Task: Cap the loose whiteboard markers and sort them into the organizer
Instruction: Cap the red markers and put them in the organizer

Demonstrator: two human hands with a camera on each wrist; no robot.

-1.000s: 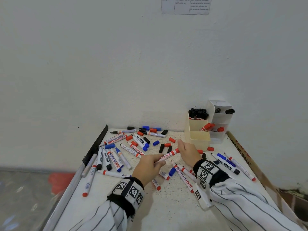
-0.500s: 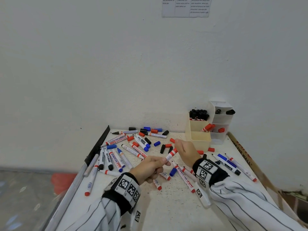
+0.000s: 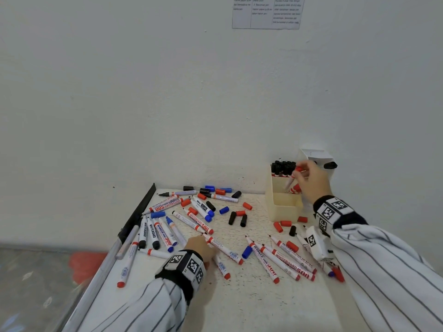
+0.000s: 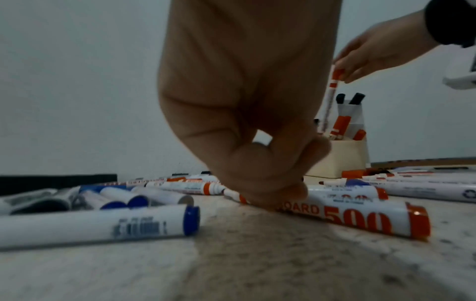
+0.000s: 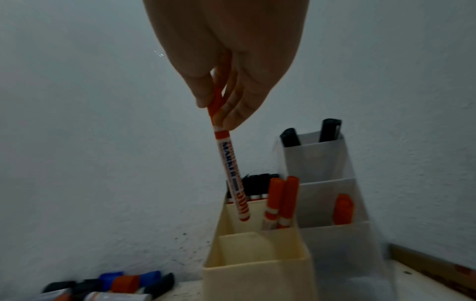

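Observation:
My right hand (image 3: 297, 172) pinches a capped red marker (image 3: 290, 182) by its cap, and the marker hangs nearly upright. In the right wrist view the marker's (image 5: 231, 175) lower end is at the rim of the cream organizer's (image 5: 257, 270) middle compartment, beside two red markers (image 5: 280, 201). Black markers fill the cream organizer's (image 3: 285, 207) back compartment. My left hand (image 3: 203, 244) is down on the table, fingers curled, pinching an uncapped red marker (image 3: 226, 251) near its tip. The left wrist view shows this marker (image 4: 360, 215) lying flat under my fingertips (image 4: 273, 195).
Several loose markers and red, blue and black caps (image 3: 242, 220) lie scattered over the white table (image 3: 239, 303). A white tiered organizer (image 3: 314, 153) stands against the wall behind the cream one. A black rail (image 3: 141, 207) runs along the table's left edge.
The right hand has taken the capped red marker from the left hand and carried it up and right to the organizer. The left hand has dropped to the table onto another red marker.

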